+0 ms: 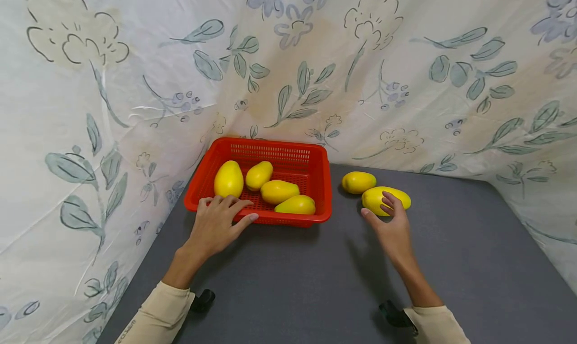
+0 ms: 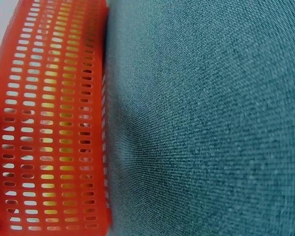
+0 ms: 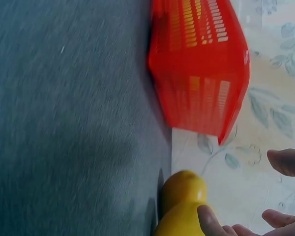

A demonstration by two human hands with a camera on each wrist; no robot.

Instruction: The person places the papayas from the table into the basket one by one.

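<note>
My left hand (image 1: pixel 217 224) rests at the near left rim of a red plastic basket (image 1: pixel 322 184), with its fingers over the edge. Several yellow, mango-like fruits lie inside, among them a large one (image 1: pixel 228 179) just beyond those fingers. On the table right of the basket lie a smaller yellow fruit (image 1: pixel 358 182) and a longer one (image 1: pixel 371 200). My right hand (image 1: pixel 393 234) is over the longer fruit, thumb and fingers spread apart around its near side. In the right wrist view, thumb and fingers (image 3: pixel 285 162) stand apart; whether they touch the fruit I cannot tell.
A dark grey tabletop (image 1: pixel 288 279) lies under everything. Floral cloth (image 1: pixel 288 73) hangs along the back and sides, close behind the basket. Each wrist carries a small black camera, the left one (image 1: pixel 204 301) and the right one (image 1: pixel 395 315) close above the table.
</note>
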